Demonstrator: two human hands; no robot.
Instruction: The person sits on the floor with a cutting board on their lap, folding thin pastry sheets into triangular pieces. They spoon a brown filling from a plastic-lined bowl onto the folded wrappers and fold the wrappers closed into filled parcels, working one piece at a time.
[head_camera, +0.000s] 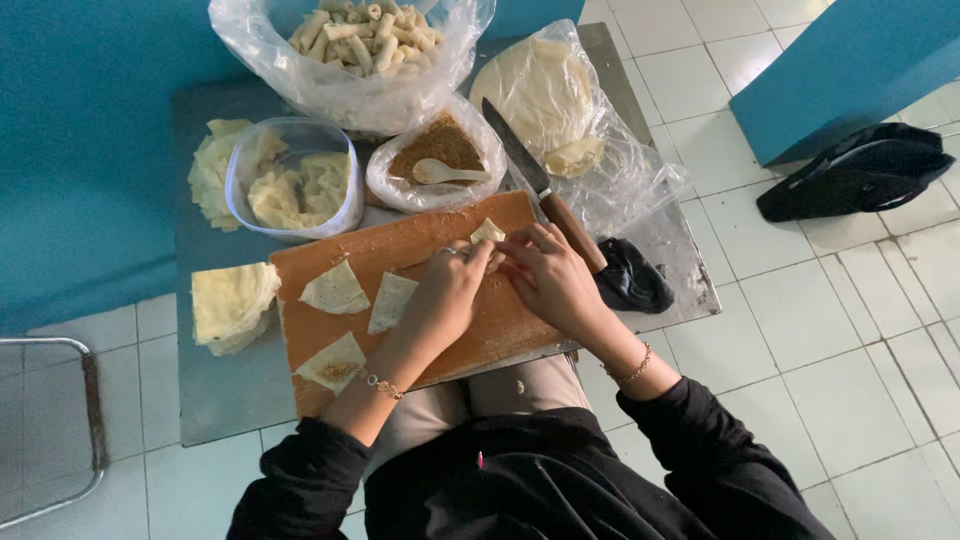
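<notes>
Together, the left hand (447, 290) and the right hand (550, 278) pinch one small pale pastry sheet (488, 232) at the far edge of the wooden cutting board (410, 250); the fingers of both are curled narrow around its soft, thin corner. The board is reddish-brown, grainy and rectangular, lying slantwise on a dull grey metal surface (230, 380).

Three more triangular folded sheets (336, 289) rest flat on the board's left half, the nearest one showing a brown filling. A floppy stack of cream wrappers (232, 303) sits just off the board's left edge. Behind it stands a clear round plastic tub (293, 176) with crumpled wrappers inside, and beside that a thin clear bag of brown crumbly filling (437, 150) with a pale spoon (445, 173) lying in it. A larger crinkled bag of finished rolls (360, 35) fills the far edge. A knife (540, 185) with a wooden handle lies diagonally, touching the board's right corner, next to a glossy bag of round wrappers (545, 90). A dark cloth (630, 280) lies near the surface's right edge.

White tiled floor (850, 340) lies open to the right, with a black bag (855, 175) against a blue wall.
</notes>
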